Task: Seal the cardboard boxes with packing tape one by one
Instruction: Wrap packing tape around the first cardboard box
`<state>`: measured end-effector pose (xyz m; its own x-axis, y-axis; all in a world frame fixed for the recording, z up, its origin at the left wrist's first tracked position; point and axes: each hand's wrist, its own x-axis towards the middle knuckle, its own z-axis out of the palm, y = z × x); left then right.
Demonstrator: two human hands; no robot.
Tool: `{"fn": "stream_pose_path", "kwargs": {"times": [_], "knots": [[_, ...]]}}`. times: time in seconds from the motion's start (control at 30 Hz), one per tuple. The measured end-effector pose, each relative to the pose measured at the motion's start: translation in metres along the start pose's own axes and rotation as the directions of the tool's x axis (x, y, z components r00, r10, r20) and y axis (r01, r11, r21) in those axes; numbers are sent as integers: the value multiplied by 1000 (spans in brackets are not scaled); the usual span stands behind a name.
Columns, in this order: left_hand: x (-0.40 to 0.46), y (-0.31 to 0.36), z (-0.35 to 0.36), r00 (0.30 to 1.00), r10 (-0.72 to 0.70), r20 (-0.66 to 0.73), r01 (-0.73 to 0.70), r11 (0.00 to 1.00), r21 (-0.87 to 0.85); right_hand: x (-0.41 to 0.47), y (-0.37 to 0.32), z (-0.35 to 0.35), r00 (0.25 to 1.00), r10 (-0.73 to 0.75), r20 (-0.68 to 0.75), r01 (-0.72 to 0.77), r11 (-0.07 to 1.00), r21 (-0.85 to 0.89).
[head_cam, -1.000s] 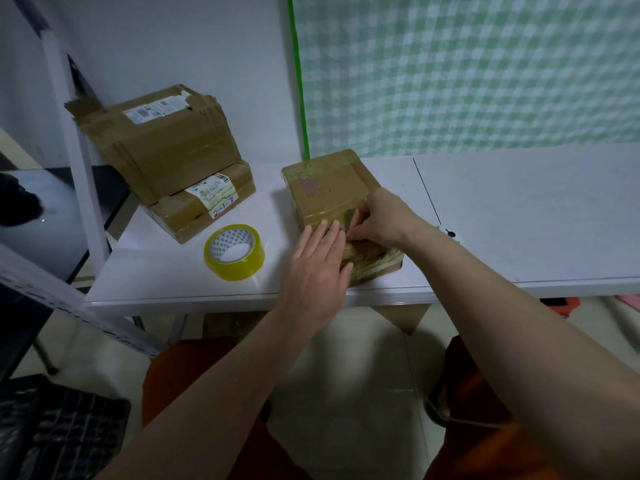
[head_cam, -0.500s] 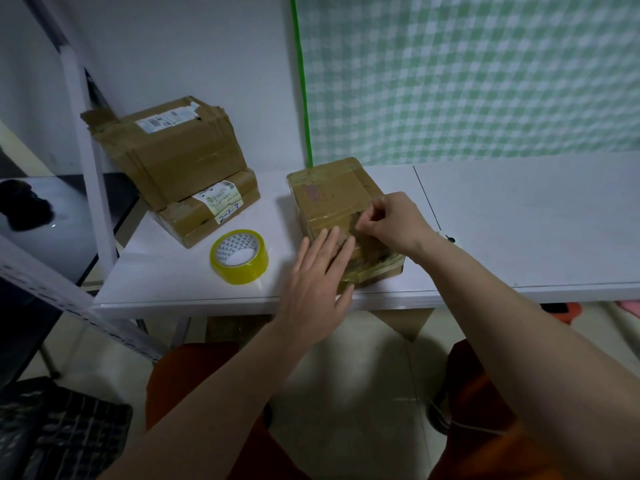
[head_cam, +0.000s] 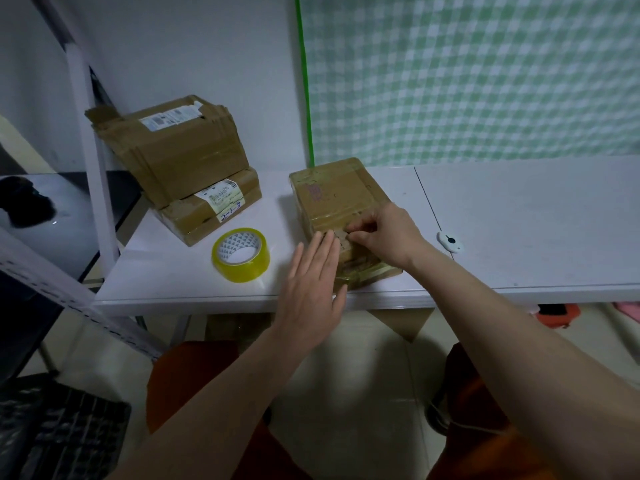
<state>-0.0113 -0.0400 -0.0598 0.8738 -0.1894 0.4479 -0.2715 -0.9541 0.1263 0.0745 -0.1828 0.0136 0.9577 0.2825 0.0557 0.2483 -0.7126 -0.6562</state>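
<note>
A brown cardboard box [head_cam: 337, 199] with clear tape across its top lies near the front edge of the white table [head_cam: 519, 216]. My left hand [head_cam: 313, 289] lies flat with straight fingers against the box's near left side. My right hand [head_cam: 384, 233] has its fingers curled and pinches at the tape on the box top. A yellow roll of packing tape [head_cam: 241, 254] lies flat on the table, left of the box.
Two stacked cardboard boxes [head_cam: 180, 161] stand at the table's back left. A small white cutter [head_cam: 450, 241] lies right of the box. A white shelf post [head_cam: 93, 161] rises at the left. A green checked cloth [head_cam: 467, 74] hangs behind.
My right hand has shifted a little up the box top, still working the tape. My left hand has slid slightly toward me along the box's side. The view has tilted down.
</note>
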Motion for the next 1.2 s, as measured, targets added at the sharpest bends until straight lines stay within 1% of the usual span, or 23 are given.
{"fn": "stream_pose_path", "kwargs": {"times": [0.17, 0.27, 0.43, 0.53, 0.63, 0.7, 0.8, 0.87, 0.93, 1.03, 1.1, 1.2], "knots": [[2, 2, -1, 1000, 4, -14, -4, 1000, -24, 1, 3, 9, 999, -33, -19, 31, 995, -99], [6, 3, -3, 999, 19, -29, -19, 1000, -22, 1, 3, 9, 999, -27, -25, 24, 994, -107], [12, 2, -4, 999, 33, 11, -32, 999, -7, -1, 1, 10, 999, -41, -35, 36, 992, -120], [12, 0, -5, 999, 28, 20, -26, 996, -81, -2, -2, 8, 997, -23, -74, 14, 993, -116], [6, -4, -9, 999, -18, -35, 11, 977, -211, -4, -9, 7, 992, -17, -128, 4, 995, -102], [-1, -10, -12, 994, -80, -78, 55, 958, -281, -6, -20, 9, 985, -62, -159, 46, 994, -102], [-16, -28, -11, 974, -193, -114, 146, 933, -328, -9, -43, 20, 971, -189, -150, 179, 981, -78], [-26, -43, -9, 949, -296, -111, 247, 912, -326, -8, -59, 34, 961, -253, -116, 250, 968, -35], [-36, -60, -6, 900, -430, -79, 381, 859, -341, -6, -70, 53, 960, -274, -63, 275, 961, 2], [-48, -87, -3, 797, -604, -15, 564, 752, -342, 0, -77, 83, 973, -227, 31, 226, 973, 40], [-52, -105, -2, 745, -667, 28, 641, 703, -308, 7, -76, 100, 985, -136, 110, 132, 990, 41], [-51, -130, -1, 729, -675, 110, 679, 696, -235, 17, -70, 119, 979, 25, 202, -38, 997, 62]]}}
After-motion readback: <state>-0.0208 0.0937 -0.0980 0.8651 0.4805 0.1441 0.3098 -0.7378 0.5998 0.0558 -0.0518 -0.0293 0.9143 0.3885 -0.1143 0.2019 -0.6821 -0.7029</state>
